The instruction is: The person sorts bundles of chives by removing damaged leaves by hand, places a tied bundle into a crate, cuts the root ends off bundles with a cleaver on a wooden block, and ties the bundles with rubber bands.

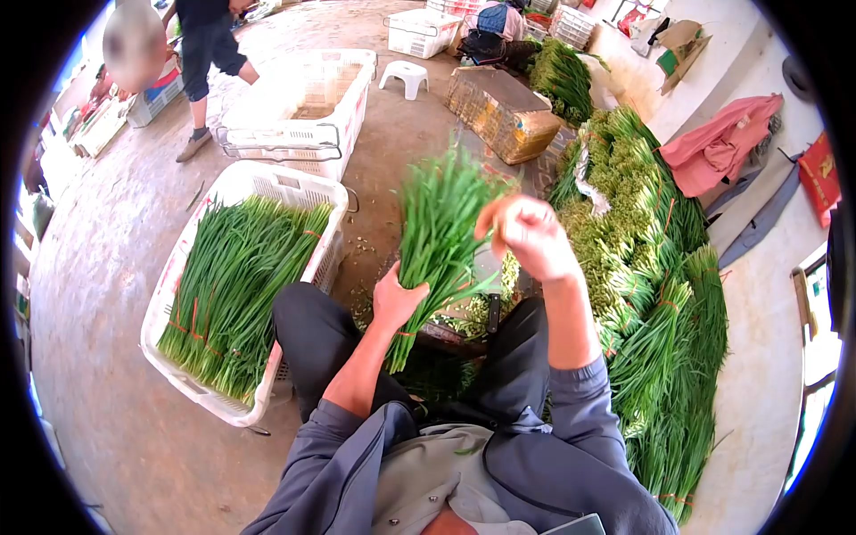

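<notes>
My left hand is closed around a bundle of garlic chives, held upright above my lap with its leaf tips up. An orange band circles the bundle near its lower end. To the right of the leaf tips, my right hand is raised with curled fingers, slightly blurred; what it pinches, if anything, cannot be made out. Between my knees, behind the bundle, lies a knife with a dark handle, its blade pointing away from me. Cut green bits are scattered around it.
A white crate of banded chives stands at my left, another white crate behind it. Heaped chive bundles line the right wall. Ahead are a taped box and a white stool. A person stands at far left.
</notes>
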A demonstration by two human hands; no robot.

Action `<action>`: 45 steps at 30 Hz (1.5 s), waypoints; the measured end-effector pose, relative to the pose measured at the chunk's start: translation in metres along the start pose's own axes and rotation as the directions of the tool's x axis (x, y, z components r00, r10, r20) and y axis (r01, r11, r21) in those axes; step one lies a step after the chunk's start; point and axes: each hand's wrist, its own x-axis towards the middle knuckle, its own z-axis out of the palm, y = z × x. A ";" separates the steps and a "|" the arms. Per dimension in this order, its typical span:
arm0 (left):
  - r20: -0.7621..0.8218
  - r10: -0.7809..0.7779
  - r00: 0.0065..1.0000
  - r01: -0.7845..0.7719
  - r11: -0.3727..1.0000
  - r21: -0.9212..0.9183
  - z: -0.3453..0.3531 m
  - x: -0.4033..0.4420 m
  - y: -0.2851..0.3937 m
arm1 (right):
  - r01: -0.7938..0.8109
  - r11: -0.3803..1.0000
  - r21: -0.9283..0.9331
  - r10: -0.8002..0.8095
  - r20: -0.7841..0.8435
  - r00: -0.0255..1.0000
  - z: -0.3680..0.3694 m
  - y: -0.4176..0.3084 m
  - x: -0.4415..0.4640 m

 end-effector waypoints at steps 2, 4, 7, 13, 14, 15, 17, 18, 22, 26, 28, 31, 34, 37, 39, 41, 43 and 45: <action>-0.018 0.012 1.000 -0.013 0.996 -0.091 -0.002 0.006 -0.004 | -0.241 0.970 -0.040 0.244 0.138 0.960 -0.006 0.013 -0.030; 0.024 -0.062 0.998 0.066 0.934 -0.351 -0.002 0.012 -0.011 | -0.524 0.800 -0.291 0.574 0.121 0.810 -0.021 0.049 -0.054; 0.122 -0.205 0.971 0.236 0.748 -0.620 -0.002 0.015 -0.014 | -0.576 0.481 -0.661 0.708 -0.095 0.699 -0.034 0.119 -0.095; 0.518 -0.131 0.845 0.531 0.314 -0.787 -0.004 0.017 -0.013 | -0.496 0.867 -0.046 0.485 -0.148 0.862 0.025 0.165 -0.102; 0.539 -0.123 0.833 0.549 0.295 -0.782 -0.003 0.013 -0.009 | -0.464 0.886 -0.008 0.457 -0.152 0.876 0.030 0.164 -0.098; 0.548 -0.105 0.830 0.555 0.257 -0.791 -0.001 0.010 -0.006 | -0.474 0.874 0.105 0.485 -0.159 0.860 0.034 0.166 -0.094; 0.538 -0.073 0.840 0.538 0.242 -0.807 0.001 0.007 0.000 | -0.481 0.854 0.198 0.515 -0.192 0.835 0.036 0.165 -0.087; 0.525 -0.080 0.847 0.527 0.246 -0.813 0.002 0.008 -0.004 | -0.472 0.859 0.200 0.507 -0.193 0.840 0.036 0.173 -0.085; 0.326 0.017 0.945 0.297 0.369 -0.881 0.002 0.005 -0.024 | -0.378 0.891 -0.251 0.215 -0.501 0.838 0.042 0.180 -0.088; 0.178 -0.177 0.968 0.251 0.654 -0.714 0.015 -0.002 -0.017 | -0.402 0.798 -0.450 0.226 -0.394 0.891 0.046 0.178 -0.088; 0.236 -0.230 0.944 0.327 0.563 -0.759 0.017 -0.003 -0.017 | -0.528 0.749 -0.399 0.392 -0.375 0.840 0.049 0.178 -0.085; 0.163 -0.334 0.928 0.334 0.555 -0.762 0.022 -0.003 -0.018 | -0.518 0.799 -0.305 0.290 -0.558 0.777 0.042 0.196 -0.077; 0.196 -0.362 0.911 0.348 0.422 -0.837 0.021 0.004 -0.028 | -0.544 0.823 -0.164 0.323 -0.653 0.685 0.024 0.209 -0.076; 0.247 -0.322 0.914 0.348 0.309 -0.885 0.022 0.004 -0.032 | -0.451 0.883 -0.128 0.255 -0.676 0.691 0.019 0.217 -0.079; 0.287 -0.309 0.907 0.376 0.283 -0.883 0.022 0.004 -0.033 | -0.454 0.881 -0.133 0.258 -0.669 0.697 0.017 0.222 -0.081; 0.322 -0.293 0.900 0.399 0.262 -0.879 0.021 0.003 -0.032 | -0.507 0.853 -0.125 0.305 -0.670 0.677 0.014 0.225 -0.082; 0.367 -0.281 0.887 0.436 0.246 -0.866 0.019 0.002 -0.030 | -0.524 0.848 -0.078 0.354 -0.652 0.670 0.016 0.217 -0.084; 0.351 -0.301 0.886 0.432 0.268 -0.861 0.021 0.001 -0.032 | -0.464 0.886 -0.002 0.374 -0.589 0.717 0.015 0.214 -0.087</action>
